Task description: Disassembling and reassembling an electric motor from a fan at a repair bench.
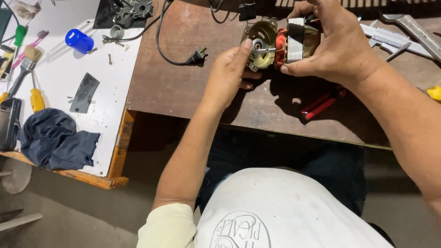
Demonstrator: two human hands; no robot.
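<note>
So the small electric motor [285, 43] is held up just above the brown wooden table [183, 87], near its far edge. The right hand [337, 48] is wrapped over the top of the motor's body, fingers curled around the metal core with the thumb pressing underneath, right by the copper windings. The left hand [229, 73] comes in from the near side of the motor, thumb pushed flat against the round gold end cover [259, 41] where the shaft pokes out, the other fingers tucked in under it, so both hands are gripping the motor.

Just beyond the motor's right end, on the table, there's a caliper [383, 36] and a wrench [413, 27]. Red-handled pliers [321, 103] lie on the table below the motor, half in the shadow of the right hand. A black power plug [197, 56] with its cord sits to the left of the motor. Further left of the motor is a white board [69, 69] with a blue cap [79, 40], a yellow-handled screwdriver [36, 97] and a dark crumpled rag [53, 138]
</note>
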